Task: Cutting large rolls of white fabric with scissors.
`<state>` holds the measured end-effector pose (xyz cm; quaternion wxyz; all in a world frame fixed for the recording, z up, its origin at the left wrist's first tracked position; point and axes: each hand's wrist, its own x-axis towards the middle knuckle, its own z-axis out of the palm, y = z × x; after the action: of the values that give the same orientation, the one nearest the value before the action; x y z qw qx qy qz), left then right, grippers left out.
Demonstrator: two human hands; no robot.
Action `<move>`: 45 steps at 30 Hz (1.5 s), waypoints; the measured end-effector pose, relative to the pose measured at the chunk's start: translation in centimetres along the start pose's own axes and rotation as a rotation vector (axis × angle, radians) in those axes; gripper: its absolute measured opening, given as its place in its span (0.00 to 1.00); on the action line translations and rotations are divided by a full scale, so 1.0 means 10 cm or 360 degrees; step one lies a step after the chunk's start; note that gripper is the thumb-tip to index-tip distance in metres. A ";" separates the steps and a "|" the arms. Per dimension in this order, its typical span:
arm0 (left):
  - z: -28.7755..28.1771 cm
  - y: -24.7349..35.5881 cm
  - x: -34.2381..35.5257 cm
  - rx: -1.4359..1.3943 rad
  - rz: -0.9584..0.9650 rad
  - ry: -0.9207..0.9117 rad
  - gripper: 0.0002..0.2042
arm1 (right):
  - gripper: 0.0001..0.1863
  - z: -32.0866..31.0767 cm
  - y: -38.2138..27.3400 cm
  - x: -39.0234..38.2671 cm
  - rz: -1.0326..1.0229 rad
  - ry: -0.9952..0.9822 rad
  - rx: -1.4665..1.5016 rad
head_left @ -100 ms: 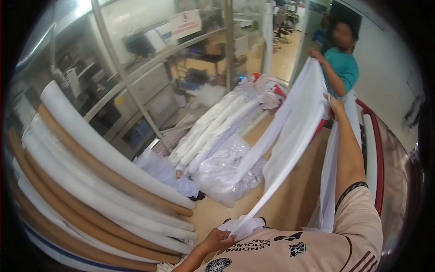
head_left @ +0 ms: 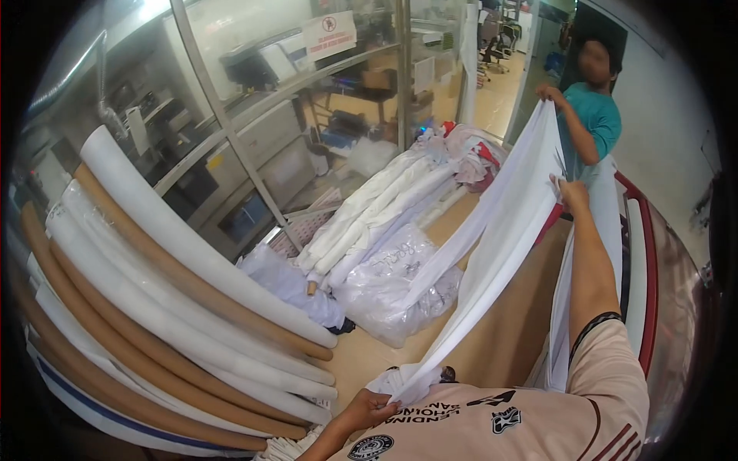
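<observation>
A long white cloth (head_left: 492, 261) stretches from near my body up to the co-worker at the far right. My left hand (head_left: 367, 409) is closed on its near end, low at the front, where the cloth bunches. My right hand (head_left: 573, 194) reaches out at the far edge of the cloth, its fingers closed round what look like scissors (head_left: 560, 160). Thin dark blades point away toward the co-worker; the handles are hidden in my fingers. The co-worker's hand (head_left: 550, 94) holds the far end of the cloth up high.
White and brown rolls (head_left: 192, 307) lean in a row on the left. White fabric bundles (head_left: 377, 203) and a clear plastic bag (head_left: 400, 296) lie on the floor. A glass partition (head_left: 254, 107) stands behind. More white cloth and a red-edged surface (head_left: 649, 276) are at right.
The whole view has shifted slightly. Dark blades now show more clearly beyond my right hand, by the cloth's edge. My left hand keeps its hold.
</observation>
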<state>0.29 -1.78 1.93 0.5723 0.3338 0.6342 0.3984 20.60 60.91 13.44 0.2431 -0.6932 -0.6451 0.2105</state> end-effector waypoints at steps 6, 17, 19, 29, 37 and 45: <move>-0.03 0.12 -0.03 -0.0033 0.0101 0.0084 0.10 | 0.14 0.41 0.44 0.09 0.0087 0.0033 0.0316; -0.33 1.07 1.01 -0.0399 0.0718 0.0610 0.15 | 0.08 -0.85 1.33 -1.06 -0.0087 -0.0058 0.1196; -0.25 1.46 1.22 -0.0425 0.0844 0.0476 0.15 | 0.09 -1.08 1.43 -1.41 -0.0053 -0.0091 0.1239; 1.29 2.85 2.22 -0.0634 0.1005 -0.0167 0.12 | 0.19 -1.49 1.94 -3.12 0.0133 0.0000 0.1656; 3.09 2.63 3.02 -0.0329 0.0585 -0.0486 0.13 | 0.12 -1.56 2.13 -2.81 -0.0340 -0.0104 0.1498; 3.53 2.12 3.16 -0.0863 0.0101 -0.0581 0.18 | 0.18 -1.04 2.41 -2.69 0.0340 -0.0600 0.2101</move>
<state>30.80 40.10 5.30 0.7319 0.2547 0.3813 0.5040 43.89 32.17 6.43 0.4756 -0.4115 -0.3415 0.6985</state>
